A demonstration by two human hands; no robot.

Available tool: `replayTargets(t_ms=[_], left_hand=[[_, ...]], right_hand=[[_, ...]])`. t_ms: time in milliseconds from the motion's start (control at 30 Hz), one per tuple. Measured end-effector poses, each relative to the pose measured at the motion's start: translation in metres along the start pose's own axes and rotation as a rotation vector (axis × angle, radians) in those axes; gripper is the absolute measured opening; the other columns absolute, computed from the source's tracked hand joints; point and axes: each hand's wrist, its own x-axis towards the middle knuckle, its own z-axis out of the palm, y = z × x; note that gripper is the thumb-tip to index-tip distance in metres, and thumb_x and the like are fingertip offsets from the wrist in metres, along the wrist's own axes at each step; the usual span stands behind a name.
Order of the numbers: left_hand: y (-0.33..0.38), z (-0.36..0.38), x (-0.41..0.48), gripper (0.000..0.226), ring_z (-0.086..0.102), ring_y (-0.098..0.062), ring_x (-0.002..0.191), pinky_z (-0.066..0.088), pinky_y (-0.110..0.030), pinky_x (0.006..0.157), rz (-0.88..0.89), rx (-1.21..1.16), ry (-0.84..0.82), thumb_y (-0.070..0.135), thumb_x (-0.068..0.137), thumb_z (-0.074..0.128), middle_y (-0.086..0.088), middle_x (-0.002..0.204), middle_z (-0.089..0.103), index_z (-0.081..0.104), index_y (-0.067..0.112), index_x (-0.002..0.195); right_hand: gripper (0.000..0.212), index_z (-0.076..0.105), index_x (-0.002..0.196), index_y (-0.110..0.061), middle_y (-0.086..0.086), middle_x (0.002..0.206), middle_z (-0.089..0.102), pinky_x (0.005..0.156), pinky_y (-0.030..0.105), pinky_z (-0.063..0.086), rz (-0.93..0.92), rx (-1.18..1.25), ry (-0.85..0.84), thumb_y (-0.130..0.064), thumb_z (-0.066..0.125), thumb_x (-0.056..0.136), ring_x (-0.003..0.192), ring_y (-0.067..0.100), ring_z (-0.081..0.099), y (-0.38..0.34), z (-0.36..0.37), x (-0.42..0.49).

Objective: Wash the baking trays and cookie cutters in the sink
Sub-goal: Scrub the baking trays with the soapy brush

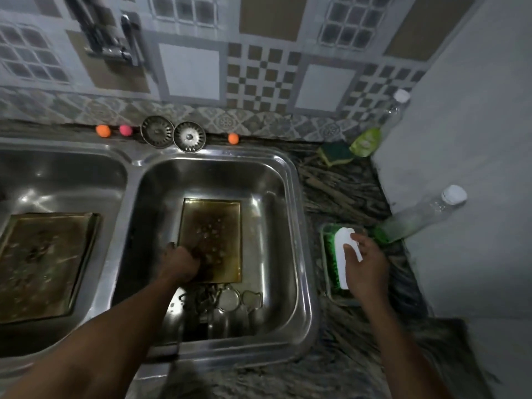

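A stained baking tray [214, 223] lies in the right basin of the steel double sink [299, 226]. My left hand [180, 262] rests on the tray's near left corner with its fingers curled; what it holds is hidden. Several metal cookie cutters [230, 298] lie in the basin just in front of the tray. A second stained tray [43, 260] sits in the left basin. On the counter to the right, my right hand [365, 266] grips a white-backed scrub brush [344, 254] with green bristles, which sits in a small green dish [326, 254].
The tap [126, 44] hangs on the tiled wall above the basins. Two sink strainers [172, 133] and small coloured balls [103, 131] line the back ledge. A green sponge [335, 152], a green soap pouch [365, 141] and two clear bottles [423, 214] stand by the right wall.
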Motion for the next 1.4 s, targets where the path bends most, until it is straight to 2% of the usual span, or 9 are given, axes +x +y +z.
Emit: replayTargets(t_ms=[133,267,433,567,800,900,1200,1300,1400], left_hand=[[0.022,-0.026,-0.034,0.036,0.057,-0.031,0.109,0.048,-0.037,0.095,-0.026,-0.032,0.017,0.050,0.088,0.051,-0.011,0.117,0.063,0.067,0.032,0.114],[0.031,-0.030,-0.037,0.027,0.056,-0.032,0.116,0.049,-0.036,0.095,-0.073,-0.050,0.037,0.029,0.089,0.059,-0.014,0.122,0.063,0.071,0.019,0.111],[0.023,-0.025,-0.033,0.017,0.067,-0.034,0.092,0.058,-0.043,0.077,-0.178,-0.200,0.170,0.011,0.087,0.061,-0.012,0.107,0.064,0.067,0.009,0.103],[0.020,-0.033,-0.035,0.019,0.066,-0.035,0.091,0.055,-0.040,0.079,-0.101,-0.326,0.254,0.017,0.086,0.066,-0.014,0.106,0.065,0.071,0.013,0.103],[0.034,-0.053,-0.054,0.033,0.064,-0.022,0.105,0.051,-0.032,0.093,0.085,-0.609,0.194,0.008,0.083,0.073,-0.005,0.115,0.068,0.066,0.015,0.114],[0.042,-0.061,-0.063,0.036,0.065,-0.020,0.105,0.049,-0.025,0.089,0.189,-0.633,0.255,0.001,0.084,0.069,-0.002,0.115,0.067,0.065,0.019,0.114],[0.064,-0.104,-0.109,0.056,0.053,-0.018,0.092,0.042,-0.024,0.070,0.478,-0.213,0.371,0.022,0.089,0.065,0.002,0.127,0.039,0.045,0.038,0.139],[0.060,-0.117,-0.118,0.058,0.057,-0.018,0.095,0.048,-0.026,0.071,0.562,-0.119,0.473,0.036,0.090,0.065,0.004,0.122,0.037,0.038,0.046,0.139],[0.058,-0.129,-0.127,0.066,0.061,-0.023,0.090,0.057,-0.032,0.070,0.638,-0.070,0.551,0.026,0.083,0.074,-0.001,0.123,0.039,0.041,0.041,0.138]], right_hand=[[0.030,0.064,0.124,-0.008,0.011,0.128,0.061,0.092,0.025,0.039,-0.032,-0.011,0.001,-0.014,0.061,0.095,0.118,0.024,0.056,0.006,0.003,-0.001],[0.029,0.065,0.122,-0.005,0.012,0.129,0.061,0.094,0.024,0.039,-0.010,0.022,0.029,-0.014,0.061,0.095,0.120,0.023,0.055,0.007,0.004,0.000],[0.029,0.066,0.121,-0.003,0.013,0.127,0.062,0.095,0.025,0.041,-0.012,0.040,0.044,-0.013,0.062,0.094,0.119,0.023,0.056,0.008,0.007,0.003],[0.029,0.067,0.121,-0.004,0.013,0.126,0.064,0.094,0.025,0.042,-0.027,0.029,0.045,-0.014,0.063,0.094,0.118,0.024,0.058,0.010,0.008,0.002],[0.031,0.065,0.123,-0.004,0.016,0.130,0.061,0.095,0.026,0.040,-0.028,0.032,0.023,-0.015,0.061,0.095,0.121,0.028,0.056,0.009,0.007,0.001],[0.031,0.064,0.124,-0.002,0.017,0.130,0.060,0.095,0.025,0.039,-0.034,0.035,0.020,-0.014,0.060,0.095,0.121,0.029,0.055,0.007,0.006,0.000],[0.035,0.060,0.129,-0.005,0.017,0.135,0.055,0.098,0.037,0.044,-0.056,0.022,-0.006,-0.020,0.055,0.098,0.121,0.033,0.054,0.011,0.006,-0.003],[0.034,0.061,0.129,-0.005,0.019,0.134,0.056,0.098,0.040,0.045,-0.067,0.012,-0.003,-0.019,0.054,0.098,0.121,0.034,0.054,0.013,0.006,-0.003],[0.035,0.061,0.130,-0.006,0.019,0.135,0.055,0.098,0.043,0.046,-0.070,0.003,-0.008,-0.021,0.053,0.099,0.121,0.035,0.054,0.013,0.007,-0.003]])
